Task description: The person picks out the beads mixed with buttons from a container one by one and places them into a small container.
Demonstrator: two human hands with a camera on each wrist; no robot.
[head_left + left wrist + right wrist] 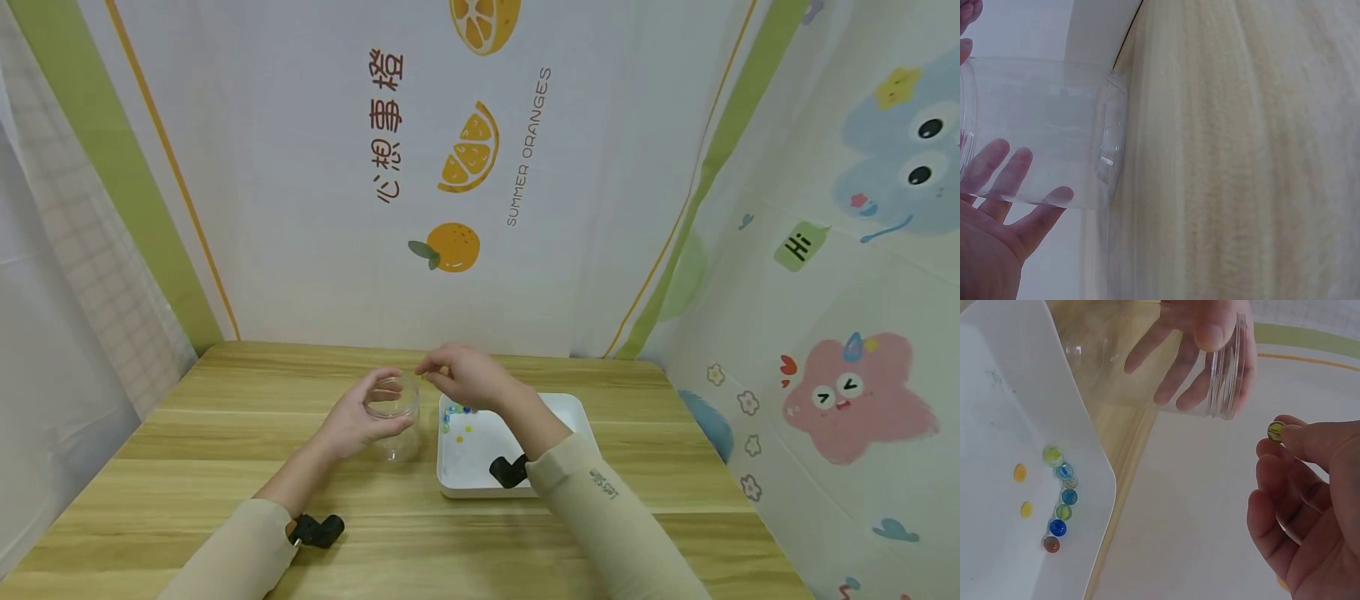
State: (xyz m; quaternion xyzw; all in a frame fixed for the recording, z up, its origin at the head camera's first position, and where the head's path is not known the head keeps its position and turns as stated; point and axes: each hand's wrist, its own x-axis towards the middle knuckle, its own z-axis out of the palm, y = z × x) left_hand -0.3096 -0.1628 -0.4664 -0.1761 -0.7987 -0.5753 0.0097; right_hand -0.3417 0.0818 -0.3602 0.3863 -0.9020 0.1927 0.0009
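Seven marbles (1069,496), two yellow pieces (1020,473) in tray (480,492); left grip (354,423) holds jar (1047,106), right grip (474,379) one marble (1276,432).

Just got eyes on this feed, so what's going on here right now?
A person is holding a clear jar near its mouth with the left hand. The right hand pinches a yellow-green marble between thumb and finger, just outside the jar's opening. No marbles show inside the jar. Beside it, on the wooden table, a white tray holds a row of marbles near one corner and two small yellow pieces.
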